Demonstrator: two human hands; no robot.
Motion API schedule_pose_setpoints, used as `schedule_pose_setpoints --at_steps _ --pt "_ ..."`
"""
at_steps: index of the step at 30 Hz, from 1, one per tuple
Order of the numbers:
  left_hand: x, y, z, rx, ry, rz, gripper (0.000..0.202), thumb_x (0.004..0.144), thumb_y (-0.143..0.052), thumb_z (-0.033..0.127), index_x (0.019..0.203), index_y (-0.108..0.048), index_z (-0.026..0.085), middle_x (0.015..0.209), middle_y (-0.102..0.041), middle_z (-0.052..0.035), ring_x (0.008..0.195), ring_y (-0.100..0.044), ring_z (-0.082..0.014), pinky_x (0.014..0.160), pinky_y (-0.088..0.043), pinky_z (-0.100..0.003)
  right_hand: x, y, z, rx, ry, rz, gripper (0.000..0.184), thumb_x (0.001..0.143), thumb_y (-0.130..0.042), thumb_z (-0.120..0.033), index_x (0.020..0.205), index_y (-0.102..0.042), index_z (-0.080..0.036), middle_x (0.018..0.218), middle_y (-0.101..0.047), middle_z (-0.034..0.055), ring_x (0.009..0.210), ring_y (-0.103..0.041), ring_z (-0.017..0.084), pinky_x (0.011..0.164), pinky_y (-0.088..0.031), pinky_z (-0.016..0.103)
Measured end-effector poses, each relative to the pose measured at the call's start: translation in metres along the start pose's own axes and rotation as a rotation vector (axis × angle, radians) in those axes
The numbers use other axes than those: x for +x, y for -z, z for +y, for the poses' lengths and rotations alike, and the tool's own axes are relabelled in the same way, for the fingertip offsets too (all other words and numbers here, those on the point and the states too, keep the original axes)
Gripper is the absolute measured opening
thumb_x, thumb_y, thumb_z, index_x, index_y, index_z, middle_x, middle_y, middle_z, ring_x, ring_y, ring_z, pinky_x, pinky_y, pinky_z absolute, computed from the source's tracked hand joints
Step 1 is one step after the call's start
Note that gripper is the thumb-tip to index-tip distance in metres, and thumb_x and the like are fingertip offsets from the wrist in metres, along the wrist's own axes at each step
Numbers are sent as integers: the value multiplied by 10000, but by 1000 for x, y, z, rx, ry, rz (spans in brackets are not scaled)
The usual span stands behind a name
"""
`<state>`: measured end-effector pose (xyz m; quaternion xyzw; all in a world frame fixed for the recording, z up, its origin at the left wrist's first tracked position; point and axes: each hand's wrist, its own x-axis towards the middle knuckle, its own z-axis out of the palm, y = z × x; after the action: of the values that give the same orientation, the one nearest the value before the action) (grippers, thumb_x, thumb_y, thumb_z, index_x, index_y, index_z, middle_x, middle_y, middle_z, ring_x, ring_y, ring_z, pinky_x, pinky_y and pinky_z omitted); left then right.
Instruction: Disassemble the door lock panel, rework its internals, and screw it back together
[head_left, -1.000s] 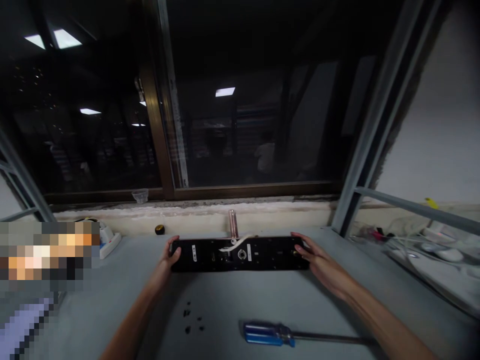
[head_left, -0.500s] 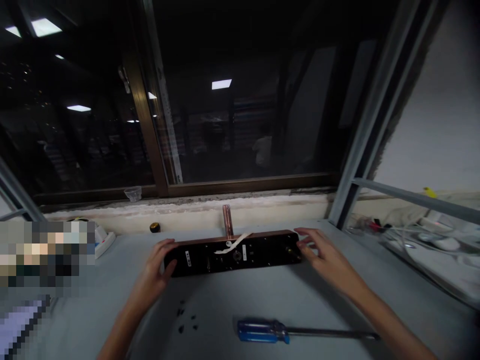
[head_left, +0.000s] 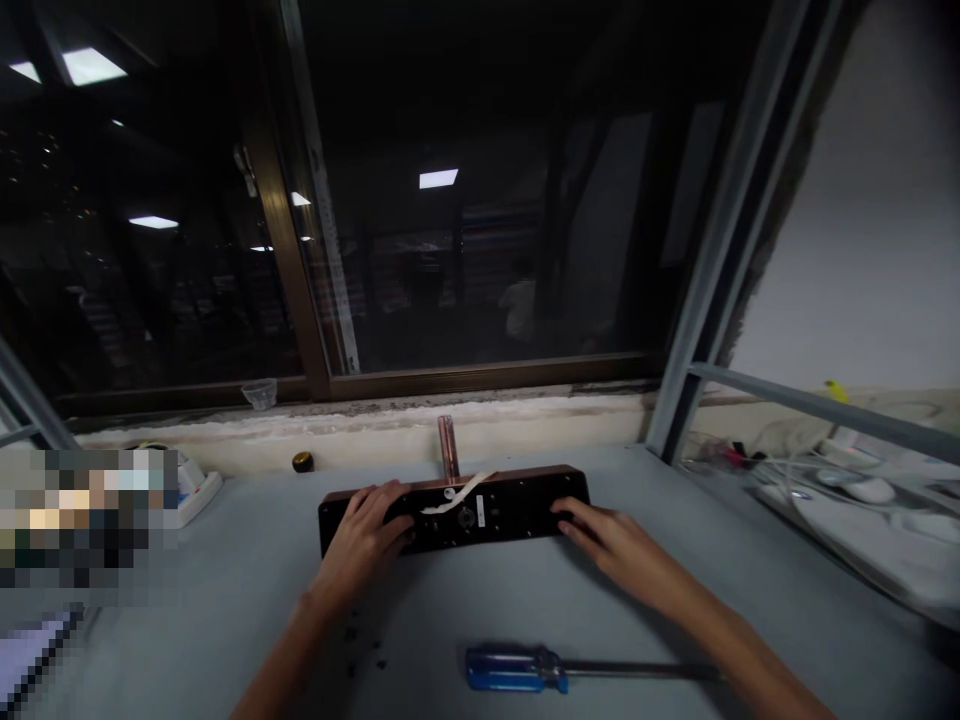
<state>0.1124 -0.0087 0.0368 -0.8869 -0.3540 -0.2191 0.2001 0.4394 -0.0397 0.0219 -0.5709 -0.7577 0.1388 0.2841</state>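
Observation:
A long black panel (head_left: 510,508) with a copper-coloured rim lies on the table, its black face toward me. A copper-coloured tube (head_left: 448,450) sticks out behind it. Across its middle runs a pale strip (head_left: 469,492). My left hand (head_left: 367,535) rests over the panel's left part, fingers spread at the upper edge and thumb on the black face. At the right part, my right hand (head_left: 600,540) has its thumb and fingertips close together on the face; what lies between them is hidden. Nearer to me is a screwdriver (head_left: 510,668) with a blue handle, its shaft pointing right.
Several small dark pieces (head_left: 365,650) lie left of the screwdriver. A black-and-gold cap (head_left: 302,462) stands near the wall. On the sill sits a clear cup (head_left: 259,393). A white power strip (head_left: 196,498) is at left, cables and a white mouse (head_left: 862,487) at right.
Both hands have moved inward from the panel's ends onto its face, the left hand to the right and the right hand to the left. The view has shifted slightly.

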Motion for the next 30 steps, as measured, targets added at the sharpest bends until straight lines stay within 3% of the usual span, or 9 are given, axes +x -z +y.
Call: schedule_pose_setpoints --at_steps 6,10,15,20,23,26,30 --pt "-1 -4 3 49 -100 80 179 835 -442 111 825 -615 157 1147 -592 -117 1094 -523 -236 931 -394 -419 1 -1 -1 -25 -25 21 286 862 -308 -353 926 -557 -228 731 -670 36 650 -629 196 620 -449 288" --pt "1 -4 5 -16 -71 157 133 830 -461 131 799 -587 158 1125 -601 -98 1065 -536 -226 913 -409 -412 0 -1 0 -127 -38 26 313 853 -317 -363 991 -558 -219 821 -690 60 728 -647 230 635 -447 310" --pt "2 -7 5 -19 -55 153 106 820 -477 130 815 -577 167 1150 -581 -93 1086 -517 -234 904 -412 -419 -2 -4 4 -337 -59 109 294 852 -372 -335 1057 -534 -200 847 -687 59 707 -646 234 602 -441 311" --pt "-1 -13 3 -34 -68 199 111 824 -484 135 777 -577 175 1129 -596 -73 1074 -524 -222 907 -411 -410 1 -8 -14 -603 270 398 232 854 -389 -251 928 -589 -158 812 -626 82 736 -577 226 642 -411 324" --pt "-2 -15 2 -45 -103 218 127 828 -476 120 772 -577 173 1125 -597 -63 1085 -513 -210 914 -407 -393 9 -12 -38 -642 384 473 214 859 -390 -218 887 -595 -164 781 -600 71 729 -532 217 654 -381 338" --pt "-1 -16 1 -47 -138 222 149 837 -457 108 762 -573 164 1127 -599 -60 1093 -506 -204 927 -402 -383 25 -18 -59 -587 411 392 203 842 -458 -258 995 -561 -175 917 -597 79 852 -526 229 734 -382 360" --pt "0 -16 1 -36 -161 222 166 846 -440 106 763 -573 162 1100 -615 -52 1103 -502 -195 940 -399 -375 51 -27 -69 -507 388 180 517 776 -556 -391 1231 -410 -195 1151 -534 107 1088 -465 274 941 -297 458"
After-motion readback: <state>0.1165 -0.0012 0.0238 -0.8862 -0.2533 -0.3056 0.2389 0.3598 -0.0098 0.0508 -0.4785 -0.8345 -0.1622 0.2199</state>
